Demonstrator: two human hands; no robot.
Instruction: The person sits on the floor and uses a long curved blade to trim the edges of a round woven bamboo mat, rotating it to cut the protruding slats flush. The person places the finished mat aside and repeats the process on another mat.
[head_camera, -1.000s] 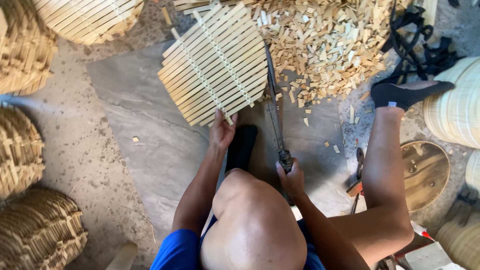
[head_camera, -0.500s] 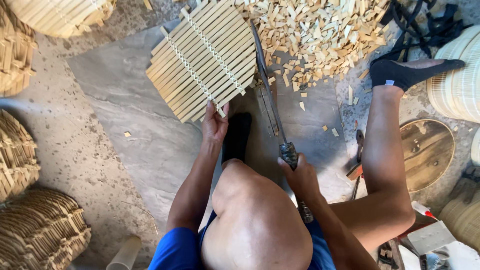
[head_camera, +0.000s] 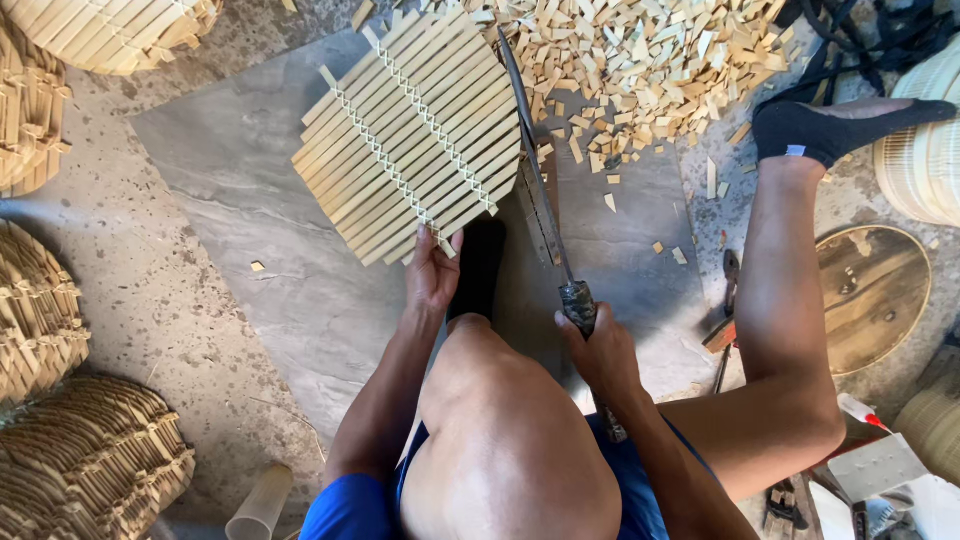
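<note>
Gripping the slat mat (head_camera: 412, 135), the left hand (head_camera: 432, 272) sat beside the blade (head_camera: 530, 165) the right hand (head_camera: 598, 350) clenched; a slip could cut fingers.

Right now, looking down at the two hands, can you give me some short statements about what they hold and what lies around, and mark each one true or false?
1. The left hand holds the near edge of the slat mat. True.
2. The right hand grips a hammer. False: it grips the handle of a long knife, with the blade pointing away from the person.
3. The knife blade lies along the right edge of the mat. True.
4. The chip pile lies to the left of the mat. False: it lies beyond the mat and to its right.
5. The mat lies on a grey sheet. True.
6. The round wooden disc rests on top of the mat. False: it lies apart, on the floor at the right.
</note>
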